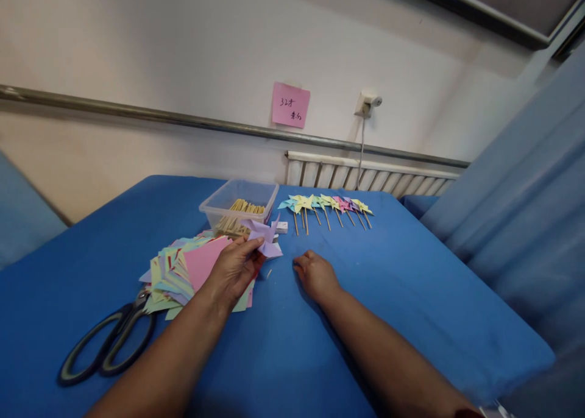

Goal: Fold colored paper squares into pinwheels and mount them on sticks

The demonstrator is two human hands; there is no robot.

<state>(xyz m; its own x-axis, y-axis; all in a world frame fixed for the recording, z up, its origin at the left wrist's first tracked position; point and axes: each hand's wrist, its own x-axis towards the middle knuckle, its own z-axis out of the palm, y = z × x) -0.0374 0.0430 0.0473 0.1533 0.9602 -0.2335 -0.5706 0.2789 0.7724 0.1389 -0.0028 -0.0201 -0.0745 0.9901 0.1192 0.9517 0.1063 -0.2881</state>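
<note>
My left hand [237, 265] pinches a purple paper pinwheel [265, 235] near its centre, its blades spread and no stick visible on it. To the right, my right hand [315, 275] is closed low over the blue table, thumb against the curled fingers; whatever it may grip is hidden or too small to name. Beneath and left of my left hand lies a fanned pile of coloured paper sheets [205, 262]. Behind the pinwheel is a small white box [280, 227], partly covered.
A clear plastic box [214, 212] holds many thin wooden sticks [247, 207]. Several finished pinwheels [320, 203] on sticks lie in a row at the back. Large dark-handled scissors [114, 339] rest at the left. A wall with a radiator [315, 171] borders the blue table [411, 302].
</note>
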